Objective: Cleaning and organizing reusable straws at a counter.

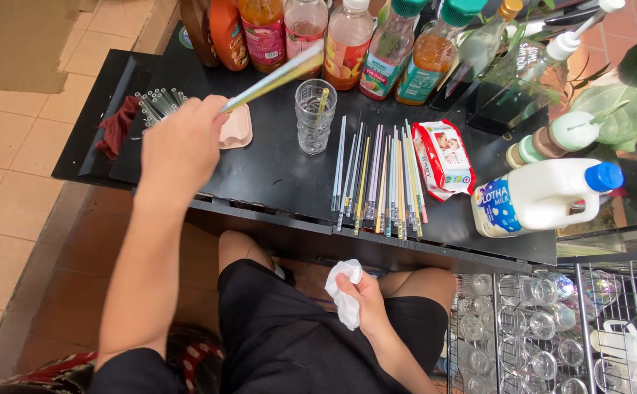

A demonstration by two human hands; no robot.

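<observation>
Overhead, the head view shows a black worktop (pixel 274 175) over tan floor tiles (pixel 12 146), bottles (pixel 347 44) lining its far edge. The left hand (pixel 180 142), fingers clamped, holds a pale straw (pixel 274 79) above the worktop's left part, its long axis slanting up toward the far right. The right hand (pixel 366 295) grips a white cloth (pixel 346 288) below the near edge, over the lap. More straws (pixel 380 179) lie in a row at the near edge, beside a glass (pixel 315 117); bare worktop lies between glass and near edge.

A long pale straw (pixel 274 76) slants up over the black table; a crumpled white cloth (pixel 345 292) sits below.
</observation>
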